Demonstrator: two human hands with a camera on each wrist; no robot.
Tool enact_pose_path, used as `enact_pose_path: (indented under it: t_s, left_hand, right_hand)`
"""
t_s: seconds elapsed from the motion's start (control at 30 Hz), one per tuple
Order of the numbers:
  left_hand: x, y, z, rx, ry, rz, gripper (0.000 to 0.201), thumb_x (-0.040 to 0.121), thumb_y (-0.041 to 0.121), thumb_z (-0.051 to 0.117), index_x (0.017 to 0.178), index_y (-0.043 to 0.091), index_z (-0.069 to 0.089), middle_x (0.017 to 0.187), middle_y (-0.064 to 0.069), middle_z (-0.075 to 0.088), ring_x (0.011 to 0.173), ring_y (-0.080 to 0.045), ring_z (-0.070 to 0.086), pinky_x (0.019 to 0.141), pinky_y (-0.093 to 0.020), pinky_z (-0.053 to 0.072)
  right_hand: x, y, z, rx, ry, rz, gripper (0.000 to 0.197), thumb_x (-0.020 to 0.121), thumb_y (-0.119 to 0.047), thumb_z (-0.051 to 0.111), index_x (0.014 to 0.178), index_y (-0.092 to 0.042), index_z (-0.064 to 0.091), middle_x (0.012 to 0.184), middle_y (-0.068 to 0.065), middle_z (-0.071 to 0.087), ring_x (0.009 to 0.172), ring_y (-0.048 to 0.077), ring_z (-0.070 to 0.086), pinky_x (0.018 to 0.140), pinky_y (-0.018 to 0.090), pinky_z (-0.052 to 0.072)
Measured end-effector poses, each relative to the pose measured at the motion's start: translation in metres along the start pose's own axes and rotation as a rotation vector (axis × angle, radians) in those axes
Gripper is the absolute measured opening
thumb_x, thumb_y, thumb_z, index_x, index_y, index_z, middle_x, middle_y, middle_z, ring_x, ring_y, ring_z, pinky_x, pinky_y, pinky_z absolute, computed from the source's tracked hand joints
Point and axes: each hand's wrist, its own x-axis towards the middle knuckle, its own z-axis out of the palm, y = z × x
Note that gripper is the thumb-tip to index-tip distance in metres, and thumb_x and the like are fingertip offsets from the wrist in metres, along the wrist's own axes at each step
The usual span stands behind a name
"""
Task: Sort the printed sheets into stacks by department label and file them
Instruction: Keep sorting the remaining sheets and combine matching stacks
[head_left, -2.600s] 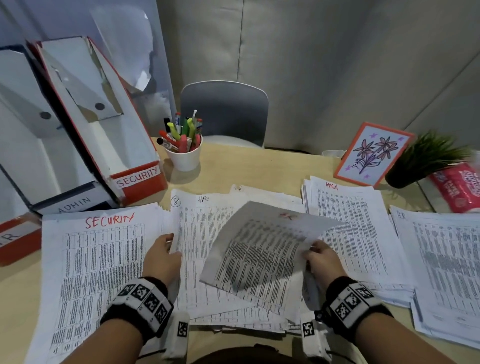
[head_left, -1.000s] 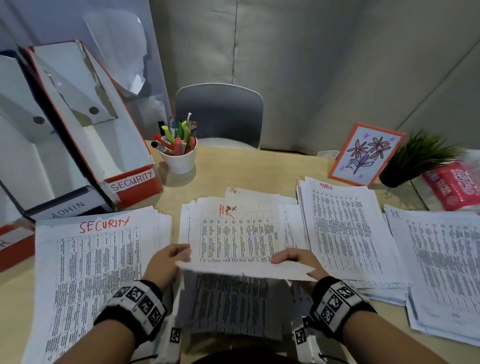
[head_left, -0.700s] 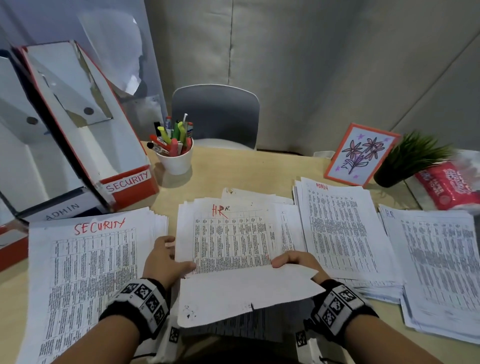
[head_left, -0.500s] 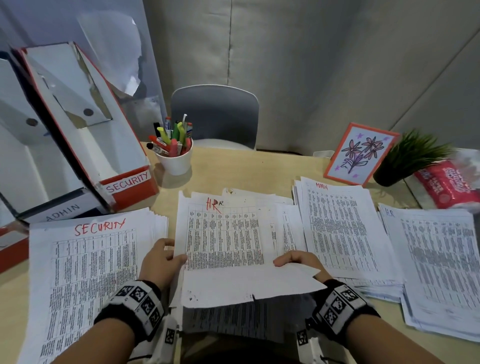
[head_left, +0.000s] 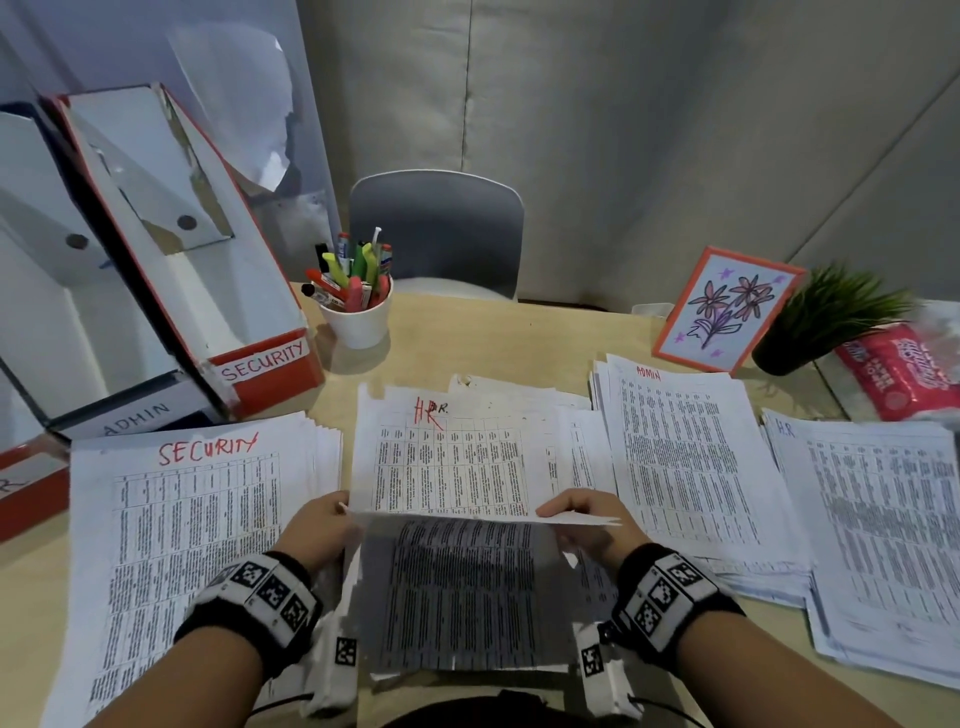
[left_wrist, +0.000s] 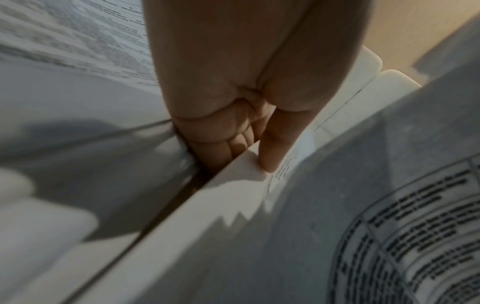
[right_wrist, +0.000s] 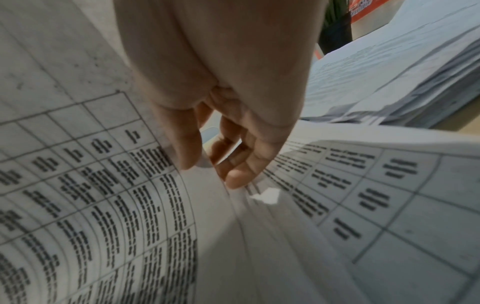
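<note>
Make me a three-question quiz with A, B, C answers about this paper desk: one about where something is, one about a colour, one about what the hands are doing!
1. Where is the pen cup?
A. Beside the SECURITY box
B. On the chair
C. On the ADMIN stack

2. What colour is the word SECURITY on the left stack?
A. Blue
B. Green
C. Red

3. What is the HR sheet doing?
A. Lying flat
B. Being held up by both hands
C. Crumpled into a ball

Answers: 1 A, the cup stands next to the box. 2 C, the lettering is red. 3 B, the left hand and right hand grip its near edge.

Grey curtain wall (head_left: 649, 130) – grey chair (head_left: 436, 234) behind wooden desk (head_left: 493, 338).
</note>
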Motion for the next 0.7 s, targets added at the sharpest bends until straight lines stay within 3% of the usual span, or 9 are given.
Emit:
enact_pose_path:
  t_s: [0.07, 0.13, 0.2, 0.27, 0.37, 0.43, 0.5, 0.6, 0.7]
  left_hand:
    - [-0.009, 0.009, 0.0, 0.018, -0.006, 0.018, 0.02, 0.062, 0.022, 0.065, 0.075, 0.008, 0.071, 0.079, -0.01, 0.073, 0.082, -0.029, 0.068, 0.082, -0.046, 0.055]
    - [-0.018, 0.018, 0.002, 0.045, -0.03, 0.016, 0.016, 0.07, 0.02, 0.065, 0.079, 0.008, 0.071, 0.079, -0.004, 0.073, 0.082, -0.023, 0.067, 0.076, -0.035, 0.054]
    - [-0.018, 0.018, 0.003, 0.034, -0.042, -0.004, 0.011, 0.082, 0.004, 0.061, 0.082, -0.004, 0.068, 0.082, -0.014, 0.072, 0.085, -0.032, 0.068, 0.079, -0.043, 0.057]
    - [-0.019, 0.016, 0.002, 0.025, -0.043, -0.016, 0.013, 0.084, -0.003, 0.059, 0.084, -0.015, 0.064, 0.086, -0.024, 0.071, 0.086, -0.038, 0.068, 0.082, -0.052, 0.055]
    - [-0.021, 0.014, 0.002, 0.04, -0.043, -0.006, 0.015, 0.084, 0.005, 0.061, 0.082, -0.008, 0.067, 0.079, -0.018, 0.072, 0.077, -0.036, 0.068, 0.075, -0.05, 0.056]
    - [-0.026, 0.016, 0.004, 0.037, -0.051, 0.012, 0.018, 0.083, 0.012, 0.063, 0.073, -0.003, 0.066, 0.065, -0.011, 0.068, 0.059, -0.027, 0.058, 0.058, -0.036, 0.048]
    - [-0.029, 0.017, 0.006, 0.041, -0.073, 0.013, 0.021, 0.087, 0.006, 0.06, 0.066, 0.002, 0.062, 0.057, -0.004, 0.061, 0.055, -0.019, 0.049, 0.054, -0.026, 0.037]
    - [-0.028, 0.019, 0.007, 0.048, -0.06, 0.021, 0.038, 0.086, -0.005, 0.057, 0.054, 0.014, 0.067, 0.058, 0.004, 0.058, 0.06, -0.015, 0.05, 0.055, -0.025, 0.038]
    - [-0.028, 0.019, 0.007, 0.06, -0.071, 0.004, 0.051, 0.086, -0.008, 0.053, 0.047, 0.021, 0.069, 0.065, 0.005, 0.059, 0.064, -0.014, 0.051, 0.069, -0.027, 0.044]
  right_hand:
    - [0.003, -0.001, 0.004, -0.017, -0.009, -0.005, 0.016, 0.079, 0.015, 0.06, 0.071, 0.002, 0.065, 0.058, 0.0, 0.064, 0.047, 0.007, 0.057, 0.046, 0.017, 0.044]
    - [0.007, 0.0, 0.006, -0.079, 0.014, 0.017, 0.02, 0.08, 0.01, 0.062, 0.068, -0.005, 0.064, 0.062, 0.003, 0.062, 0.054, 0.012, 0.056, 0.049, 0.019, 0.045]
    - [0.01, 0.0, 0.008, -0.142, 0.05, 0.034, 0.019, 0.081, 0.006, 0.062, 0.068, -0.008, 0.062, 0.066, 0.007, 0.06, 0.058, 0.016, 0.055, 0.052, 0.024, 0.046]
    - [0.011, 0.003, 0.009, -0.119, 0.07, 0.051, 0.015, 0.079, 0.008, 0.064, 0.072, -0.005, 0.065, 0.074, 0.014, 0.065, 0.067, 0.024, 0.06, 0.062, 0.035, 0.051]
    - [0.01, 0.005, 0.009, -0.103, 0.102, 0.056, 0.012, 0.074, 0.01, 0.068, 0.073, -0.001, 0.066, 0.075, 0.017, 0.065, 0.07, 0.028, 0.061, 0.068, 0.04, 0.05]
    - [0.009, 0.006, 0.008, -0.109, 0.118, 0.048, 0.013, 0.073, 0.01, 0.068, 0.072, -0.003, 0.067, 0.072, 0.013, 0.065, 0.067, 0.025, 0.061, 0.064, 0.035, 0.049]
    - [0.008, 0.006, 0.007, -0.151, 0.127, 0.02, 0.015, 0.073, 0.007, 0.069, 0.072, -0.008, 0.069, 0.068, 0.006, 0.066, 0.063, 0.021, 0.059, 0.058, 0.03, 0.048]
    - [0.007, 0.008, 0.005, -0.187, 0.134, -0.015, 0.013, 0.072, 0.003, 0.071, 0.076, -0.009, 0.071, 0.069, 0.005, 0.068, 0.064, 0.019, 0.061, 0.059, 0.031, 0.05]
    - [0.007, 0.008, 0.003, -0.201, 0.149, -0.023, 0.012, 0.074, 0.002, 0.069, 0.082, -0.007, 0.069, 0.068, 0.007, 0.065, 0.061, 0.018, 0.056, 0.055, 0.03, 0.046]
